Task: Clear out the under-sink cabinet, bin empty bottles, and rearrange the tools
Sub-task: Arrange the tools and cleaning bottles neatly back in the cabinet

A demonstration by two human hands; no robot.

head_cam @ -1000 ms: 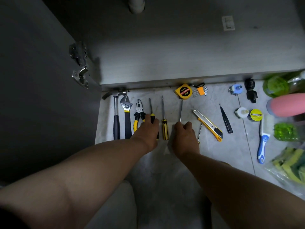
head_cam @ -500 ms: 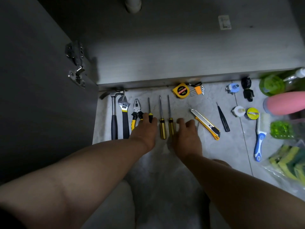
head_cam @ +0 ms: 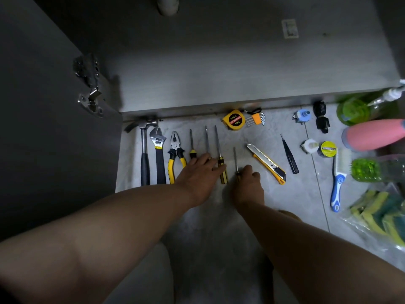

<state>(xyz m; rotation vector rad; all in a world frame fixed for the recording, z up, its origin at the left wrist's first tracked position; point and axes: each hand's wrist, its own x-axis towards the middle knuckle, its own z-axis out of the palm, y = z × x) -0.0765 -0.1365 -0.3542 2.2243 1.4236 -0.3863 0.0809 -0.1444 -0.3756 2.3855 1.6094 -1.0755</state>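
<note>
The fingers [head_cam: 207, 159] of the left hand [head_cam: 196, 175] lie flat and loose on the handles of two screwdrivers [head_cam: 218, 148] near the middle of the frame, holding nothing. The fingers [head_cam: 248, 169] of the right hand [head_cam: 247, 186] curl round the handle of a small screwdriver [head_cam: 235, 156], just right of the middle. Its thin shaft points up the frame.

All the tools lie on the gray floor [head_cam: 295, 194], in front of the open cabinet [head_cam: 219, 69]. From the left come a hammer [head_cam: 144, 154], a wrench [head_cam: 158, 150], yellow pliers [head_cam: 175, 154] and one more screwdriver [head_cam: 192, 143] just beside the left hand. A yellow knife [head_cam: 266, 163] lies slanted close to the right hand. A black pointed tool [head_cam: 289, 154] lies further right.

Above, at the cabinet's edge, sit a yellow tape measure [head_cam: 234, 122] and a set of hex keys [head_cam: 256, 120], side by side.

On the right side of the frame are a blue brush [head_cam: 338, 185], a pink bottle [head_cam: 377, 133], a green bottle [head_cam: 352, 110] and a bag of sponges [head_cam: 377, 213]. The dark cabinet door [head_cam: 43, 106] fills the upper left, with a shiny hinge [head_cam: 89, 102].
</note>
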